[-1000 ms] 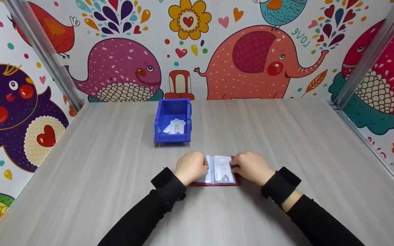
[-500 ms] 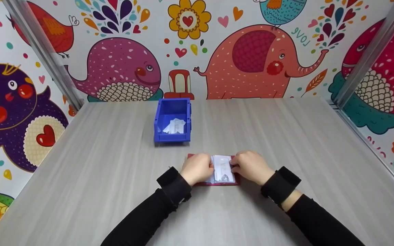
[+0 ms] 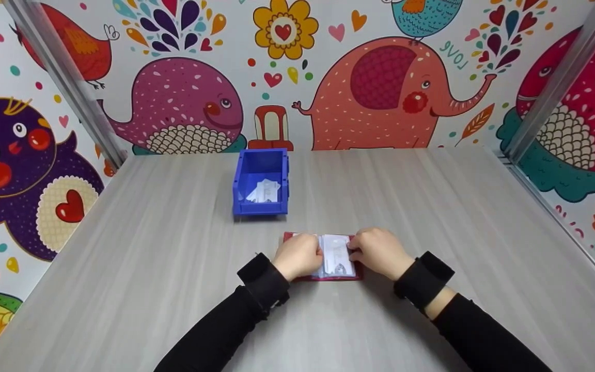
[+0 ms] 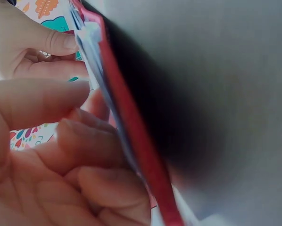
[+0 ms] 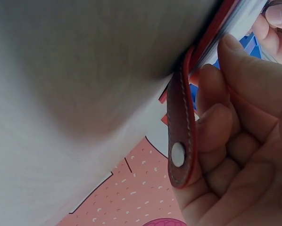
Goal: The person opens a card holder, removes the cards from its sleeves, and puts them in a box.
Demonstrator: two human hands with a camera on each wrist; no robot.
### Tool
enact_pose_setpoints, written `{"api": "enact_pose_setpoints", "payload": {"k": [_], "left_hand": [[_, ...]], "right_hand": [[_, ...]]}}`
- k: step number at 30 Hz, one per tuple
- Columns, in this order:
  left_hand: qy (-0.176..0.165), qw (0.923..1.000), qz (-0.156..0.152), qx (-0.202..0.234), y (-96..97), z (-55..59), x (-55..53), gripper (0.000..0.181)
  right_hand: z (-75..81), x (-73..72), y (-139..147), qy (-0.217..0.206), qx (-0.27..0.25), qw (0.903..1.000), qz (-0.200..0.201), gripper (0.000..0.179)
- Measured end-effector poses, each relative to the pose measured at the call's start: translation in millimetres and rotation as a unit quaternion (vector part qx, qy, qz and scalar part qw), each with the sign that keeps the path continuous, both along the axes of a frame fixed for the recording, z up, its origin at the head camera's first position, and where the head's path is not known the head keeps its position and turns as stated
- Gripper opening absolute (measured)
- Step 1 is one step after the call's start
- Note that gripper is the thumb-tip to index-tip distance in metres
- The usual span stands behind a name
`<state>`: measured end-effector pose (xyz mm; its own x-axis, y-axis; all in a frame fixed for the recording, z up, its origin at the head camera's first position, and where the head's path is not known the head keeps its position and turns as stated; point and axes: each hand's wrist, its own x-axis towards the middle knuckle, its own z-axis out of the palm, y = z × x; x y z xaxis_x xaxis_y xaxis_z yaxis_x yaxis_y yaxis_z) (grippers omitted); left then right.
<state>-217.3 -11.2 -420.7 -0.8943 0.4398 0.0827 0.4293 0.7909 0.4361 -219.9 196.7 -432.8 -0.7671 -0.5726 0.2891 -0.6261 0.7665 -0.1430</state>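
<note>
A red card holder point(image 3: 359, 276) with clear sleeves lies spread on the table, a strap with a metal snap point(image 5: 178, 154) at its right side. A whitish printed card point(image 3: 338, 253) shows on its right page. My left hand point(image 3: 300, 256) covers most of the left page, its curled fingertips at the sleeves near the spine; exactly what they pinch is hidden. With the right hand point(image 3: 380, 250), I grip the holder's right edge, thumb on the pages and fingers curled beneath by the strap.
Behind the holder, to the left, stands a blue bin point(image 3: 260, 208) with several white cards point(image 3: 265, 191) in it. The pale wood-look table point(image 3: 173, 248) meets printed wall panels at the back and sides.
Between one second and half a second ago, my left hand shifted right towards the spine, uncovering the holder's upper left corner. Since then little has moved. My right hand keeps its place.
</note>
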Motion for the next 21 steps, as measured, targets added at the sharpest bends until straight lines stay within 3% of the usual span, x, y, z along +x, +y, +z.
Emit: {"api": "enact_pose_setpoints", "payload": {"k": [11,21], "left_hand": [[-0.051,0.9986,0.011,0.005,1.3,-0.9,-1.4,0.041],[-0.069,0.9975,0.016,-0.007,3.6,-1.7,-1.6,0.043]], "right_hand": [[-1.6,0.2,-0.1,0.015,0.001,0.9999,0.003,0.015],[-0.9,1.4,-2.2,0.016,0.003,0.9998,-0.014,0.014]]}}
